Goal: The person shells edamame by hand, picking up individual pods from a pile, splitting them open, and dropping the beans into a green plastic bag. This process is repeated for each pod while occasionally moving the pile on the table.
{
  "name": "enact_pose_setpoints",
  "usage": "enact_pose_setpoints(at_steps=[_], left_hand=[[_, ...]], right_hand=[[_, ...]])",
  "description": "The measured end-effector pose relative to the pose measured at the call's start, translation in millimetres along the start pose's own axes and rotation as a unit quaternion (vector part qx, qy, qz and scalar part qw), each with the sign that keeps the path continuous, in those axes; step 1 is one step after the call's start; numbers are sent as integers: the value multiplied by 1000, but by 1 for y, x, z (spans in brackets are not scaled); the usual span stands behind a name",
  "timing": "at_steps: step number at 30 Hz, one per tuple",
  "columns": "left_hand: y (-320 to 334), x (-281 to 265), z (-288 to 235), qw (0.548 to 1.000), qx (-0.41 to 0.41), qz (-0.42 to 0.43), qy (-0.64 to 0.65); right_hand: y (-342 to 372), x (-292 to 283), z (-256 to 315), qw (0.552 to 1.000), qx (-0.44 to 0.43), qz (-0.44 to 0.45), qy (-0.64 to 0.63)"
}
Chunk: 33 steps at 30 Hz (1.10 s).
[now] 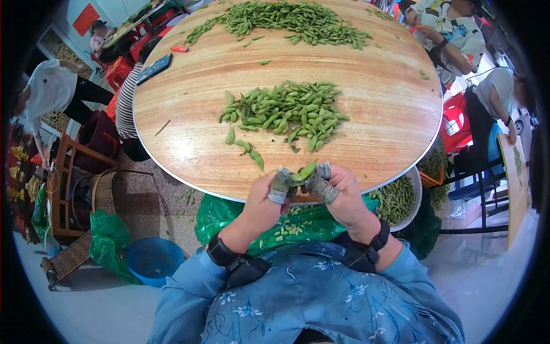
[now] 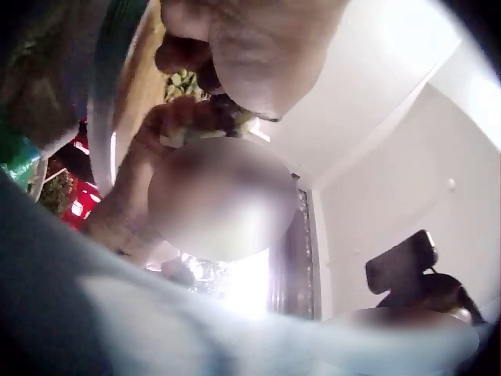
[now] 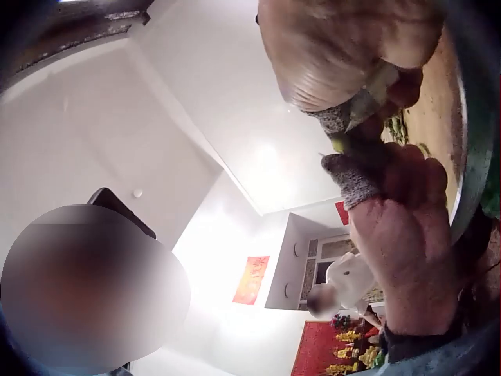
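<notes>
Both hands meet at the table's near edge around one green soybean pod (image 1: 304, 172). My left hand (image 1: 260, 200) pinches its left end, and my right hand (image 1: 346, 200) grips the other end. Grey knitted covers wrap the thumbs (image 3: 362, 182). In the right wrist view the right hand (image 3: 344, 55) is above and the left hand (image 3: 403, 235) below, thumbs close together. The left wrist view shows the left hand (image 2: 270, 55) large, its fingertips partly hidden. Just beyond the hands lies a pile of soybean pods (image 1: 292, 109), with a few loose pods (image 1: 256, 159) at its near side.
The round wooden table (image 1: 189, 114) carries a larger pod heap (image 1: 286, 20) at the far side and a phone (image 1: 153, 69) at left. A green plastic bag (image 1: 215, 221) with pale beans (image 1: 288, 229) spans the lap. A pod-filled basin (image 1: 413, 198) stands right, a blue basin (image 1: 154, 258) left.
</notes>
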<state>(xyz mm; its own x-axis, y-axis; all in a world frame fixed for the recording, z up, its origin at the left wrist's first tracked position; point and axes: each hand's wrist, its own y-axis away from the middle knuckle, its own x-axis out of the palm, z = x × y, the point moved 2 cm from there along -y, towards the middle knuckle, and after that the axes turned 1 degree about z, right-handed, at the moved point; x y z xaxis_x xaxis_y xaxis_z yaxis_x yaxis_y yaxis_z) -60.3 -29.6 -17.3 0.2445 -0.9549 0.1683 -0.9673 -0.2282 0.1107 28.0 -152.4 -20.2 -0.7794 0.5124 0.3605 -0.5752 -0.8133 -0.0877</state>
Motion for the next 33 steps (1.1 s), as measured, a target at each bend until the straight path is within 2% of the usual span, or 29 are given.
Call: enact_pose_setpoints(at_steps=[1, 3, 4, 6, 7, 8, 9, 13, 14, 15, 16, 19, 20, 21, 22, 24, 25, 27, 31, 33], left_hand=[[1, 2, -2, 1000, 0, 0, 0], [2, 7, -4, 980, -63, -63, 176], [1, 3, -4, 980, -64, -63, 175], [-4, -5, -5, 988, -67, 38, 135], [-6, -2, -6, 988, -67, 39, 135], [-7, 1, -12, 1000, 3, 11, -6], [-7, 4, -17, 986, 74, -17, -147], [-9, -7, -19, 977, 95, 25, -187], [-10, -9, -24, 994, 8, 62, -86], [-9, -9, -25, 992, -80, 97, 17], [-9, -8, -24, 992, -79, 97, 17], [-8, -6, -20, 997, -30, 58, -32], [-7, -8, -22, 977, 77, 48, -195], [-6, -7, -24, 918, 182, 36, -351], [-5, -6, -26, 918, 182, 35, -351], [-3, 0, -32, 910, 129, 31, -393], [-3, 1, -33, 909, 130, 30, -394], [-3, 3, -31, 902, 61, 41, -425], [-3, 6, -25, 895, 51, 39, -442], [-3, 6, -23, 901, 52, 41, -429]], right_hand=[[-1, 1, 0, 1000, 0, 1, 0], [-2, 4, 1, 999, -20, 5, -25], [-2, 2, 0, 999, -21, 4, -25], [-4, -2, -1, 1000, 11, -2, 26], [-4, -2, 4, 1000, 11, -3, 26], [-3, 0, 12, 999, 42, -1, 19], [-2, 1, 16, 997, 74, 1, 12], [0, -2, 14, 993, 87, 13, 77], [0, -1, 18, 994, 80, 31, 68], [0, -1, 20, 994, 72, 51, 59], [0, -1, 20, 994, 72, 51, 59], [1, -1, 15, 996, 68, 55, -1], [0, -2, 14, 996, 67, 36, 55], [0, -2, 13, 992, 65, 15, 110], [1, -1, 13, 992, 65, 16, 111], [1, 3, 18, 961, 0, 7, 275], [1, 3, 18, 961, -1, 7, 275], [1, 4, 18, 952, 26, 17, 305], [2, 4, 14, 958, 30, 9, 285], [2, 6, 16, 959, 1, -6, 285]])
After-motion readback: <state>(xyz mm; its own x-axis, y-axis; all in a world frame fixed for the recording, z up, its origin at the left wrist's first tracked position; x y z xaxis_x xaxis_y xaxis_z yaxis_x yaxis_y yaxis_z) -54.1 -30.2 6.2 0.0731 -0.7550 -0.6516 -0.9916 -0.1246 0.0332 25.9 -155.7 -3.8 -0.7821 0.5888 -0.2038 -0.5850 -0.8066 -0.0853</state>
